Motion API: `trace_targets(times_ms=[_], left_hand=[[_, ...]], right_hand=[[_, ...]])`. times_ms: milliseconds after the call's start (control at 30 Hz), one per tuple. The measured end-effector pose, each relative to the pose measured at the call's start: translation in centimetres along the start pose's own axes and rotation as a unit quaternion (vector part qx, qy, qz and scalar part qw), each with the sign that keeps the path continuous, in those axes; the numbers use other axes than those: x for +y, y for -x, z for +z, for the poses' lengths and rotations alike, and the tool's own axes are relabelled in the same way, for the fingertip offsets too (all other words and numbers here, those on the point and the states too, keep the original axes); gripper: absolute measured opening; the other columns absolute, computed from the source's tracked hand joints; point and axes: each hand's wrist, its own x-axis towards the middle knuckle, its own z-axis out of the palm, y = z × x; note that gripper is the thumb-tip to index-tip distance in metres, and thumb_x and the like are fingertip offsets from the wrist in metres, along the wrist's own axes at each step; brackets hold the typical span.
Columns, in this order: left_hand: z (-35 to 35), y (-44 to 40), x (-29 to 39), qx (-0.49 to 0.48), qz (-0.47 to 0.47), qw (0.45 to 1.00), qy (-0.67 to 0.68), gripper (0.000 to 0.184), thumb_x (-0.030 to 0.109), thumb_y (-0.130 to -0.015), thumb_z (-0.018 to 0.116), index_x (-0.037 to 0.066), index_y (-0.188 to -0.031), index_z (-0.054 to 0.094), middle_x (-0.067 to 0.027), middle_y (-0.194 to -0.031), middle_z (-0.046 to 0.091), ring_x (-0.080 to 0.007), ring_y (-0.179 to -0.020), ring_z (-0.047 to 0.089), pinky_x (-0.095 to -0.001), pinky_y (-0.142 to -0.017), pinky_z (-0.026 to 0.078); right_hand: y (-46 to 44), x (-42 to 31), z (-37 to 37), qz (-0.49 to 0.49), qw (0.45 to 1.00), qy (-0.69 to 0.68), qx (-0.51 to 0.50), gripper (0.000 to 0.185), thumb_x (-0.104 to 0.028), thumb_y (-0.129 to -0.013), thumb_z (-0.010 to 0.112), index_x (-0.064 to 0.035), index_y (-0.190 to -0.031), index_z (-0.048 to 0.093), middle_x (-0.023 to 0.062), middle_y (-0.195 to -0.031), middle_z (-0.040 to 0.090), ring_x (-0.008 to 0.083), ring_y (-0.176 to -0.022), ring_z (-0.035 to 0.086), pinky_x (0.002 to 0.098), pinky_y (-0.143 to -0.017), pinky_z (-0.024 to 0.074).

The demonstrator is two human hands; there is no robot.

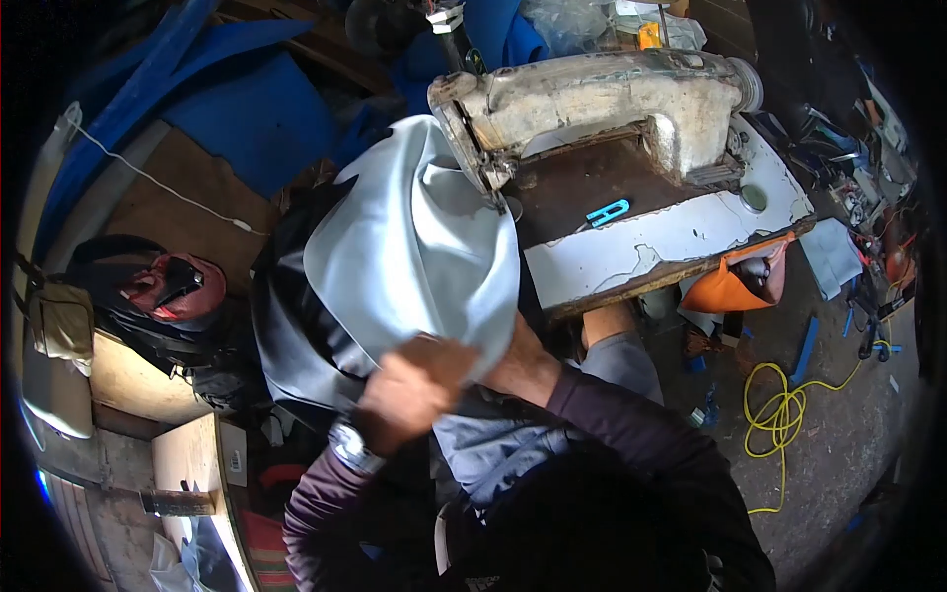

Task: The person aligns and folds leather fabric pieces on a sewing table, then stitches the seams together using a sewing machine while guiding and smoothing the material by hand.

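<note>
Silver sheet (pixel 395 247) drapes beside the sewing machine (pixel 592 94). Left hand (pixel 414 387), blurred: fingers seem clenched on the sheet's near edge, presumably controlling slack. Right hand (pixel 523 367): fingers hidden, grasp cannot be told.

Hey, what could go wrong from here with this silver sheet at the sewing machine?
The silver sheet lies in loose folds under the end of the sewing machine, so a fold might snag or get stitched in.

The left hand and right hand are both at its near edge, so an uneven pull could skew it.

The yellow cord lies in loose loops on the floor and could trip someone.
</note>
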Motion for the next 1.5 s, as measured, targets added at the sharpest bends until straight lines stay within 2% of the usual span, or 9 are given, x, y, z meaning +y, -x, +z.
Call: trace_targets(times_ms=[133, 267, 367, 433, 533, 833, 1200, 1333, 1500], left_hand=[[4.3, -2.8, 5.7, -0.031, 0.038, 0.998, 0.037, 0.016, 0.01, -0.091, 0.075, 0.002, -0.105, 0.076, -0.0106, -0.099, 0.079, -0.0283, -0.089, 0.078, -0.0404, -0.084, 0.063], [7.1, -2.0, 5.3, 0.073, -0.049, 0.99, 0.108, 0.014, 0.015, -0.093, 0.08, 0.004, -0.097, 0.074, -0.0094, -0.09, 0.076, -0.0308, -0.08, 0.074, -0.0411, -0.075, 0.059], [7.4, -1.3, 5.3, 0.083, -0.067, 0.987, 0.124, 0.013, 0.014, -0.092, 0.083, 0.005, -0.097, 0.075, -0.0084, -0.09, 0.076, -0.0299, -0.076, 0.073, -0.0412, -0.072, 0.057], [7.4, -1.0, 5.8, 0.105, -0.099, 0.98, 0.136, 0.015, 0.014, -0.09, 0.085, 0.005, -0.097, 0.075, -0.0081, -0.088, 0.075, -0.0294, -0.075, 0.072, -0.0407, -0.072, 0.057], [6.9, -0.9, 6.3, 0.093, -0.113, 0.98, 0.138, 0.018, 0.015, -0.088, 0.087, 0.005, -0.096, 0.076, -0.0069, -0.084, 0.073, -0.0289, -0.074, 0.071, -0.0402, -0.074, 0.057], [7.2, 1.8, 7.1, 0.112, -0.107, 0.98, 0.123, 0.032, 0.003, -0.08, 0.086, 0.008, -0.111, 0.08, -0.004, -0.098, 0.069, -0.0268, -0.096, 0.069, -0.042, -0.087, 0.054], [5.4, 1.4, 9.6, 0.181, -0.101, 0.975, 0.077, 0.036, -0.002, -0.077, 0.085, 0.007, -0.112, 0.084, -0.0014, -0.093, 0.065, -0.0219, -0.082, 0.065, -0.0381, -0.074, 0.054], [4.5, 0.4, 10.4, 0.176, -0.107, 0.975, 0.085, 0.039, -0.003, -0.078, 0.084, 0.007, -0.116, 0.083, -0.0021, -0.089, 0.062, -0.0232, -0.079, 0.063, -0.0387, -0.073, 0.053], [5.5, 1.6, 9.8, 0.196, -0.121, 0.968, 0.098, 0.042, 0.001, -0.077, 0.084, 0.005, -0.119, 0.08, -0.0042, -0.093, 0.062, -0.0244, -0.085, 0.065, -0.0399, -0.076, 0.052]], right_hand=[[10.8, -3.3, 7.9, -0.051, 0.989, -0.101, -0.091, 0.054, -0.04, -0.106, 0.057, 0.0004, -0.142, 0.062, 0.0144, -0.132, 0.068, 0.0294, -0.125, 0.064, 0.0548, -0.113, 0.0458], [7.0, -5.6, -7.6, -0.02, 0.942, -0.162, -0.292, 0.032, -0.036, -0.104, 0.067, -0.011, -0.122, 0.075, 0.0112, -0.124, 0.073, 0.0283, -0.131, 0.064, 0.048, -0.116, 0.0463], [14.0, -4.0, -7.8, 0.023, 0.952, -0.302, -0.05, 0.022, -0.025, -0.101, 0.075, -0.003, -0.105, 0.078, 0.0153, -0.104, 0.076, 0.0289, -0.108, 0.072, 0.0435, -0.095, 0.0555], [14.1, -1.4, -11.2, 0.288, 0.849, -0.405, -0.181, 0.016, -0.017, -0.098, 0.078, -0.0021, -0.103, 0.078, 0.0142, -0.103, 0.078, 0.0272, -0.109, 0.074, 0.0407, -0.091, 0.0579], [14.6, 2.0, -9.0, 0.431, 0.808, -0.4, -0.039, 0.039, -0.02, -0.097, 0.08, 0.0017, -0.125, 0.065, 0.0171, -0.114, 0.072, 0.0257, -0.104, 0.073, 0.0378, -0.079, 0.0579], [12.8, 0.2, -9.0, 0.431, 0.612, -0.663, -0.015, 0.032, -0.029, -0.115, 0.057, 0.002, -0.113, 0.066, 0.0035, -0.105, 0.07, 0.0104, -0.1, 0.07, 0.0275, -0.089, 0.0558], [10.1, -3.7, -14.0, 0.425, 0.727, -0.532, -0.087, 0.025, -0.017, -0.109, 0.068, 0.0035, -0.096, 0.074, 0.0101, -0.085, 0.076, 0.0111, -0.073, 0.07, 0.0301, -0.065, 0.0534], [7.8, -7.2, -16.5, 0.105, 0.882, -0.458, 0.042, 0.006, -0.003, -0.094, 0.079, 0.001, -0.093, 0.074, 0.013, -0.085, 0.072, 0.0302, -0.076, 0.072, 0.0424, -0.07, 0.0564], [10.3, -3.8, -16.6, 0.258, 0.856, -0.448, -0.009, 0.019, -0.008, -0.101, 0.073, 0.0021, -0.085, 0.069, 0.0119, -0.076, 0.069, 0.0264, -0.069, 0.07, 0.0381, -0.067, 0.054]])
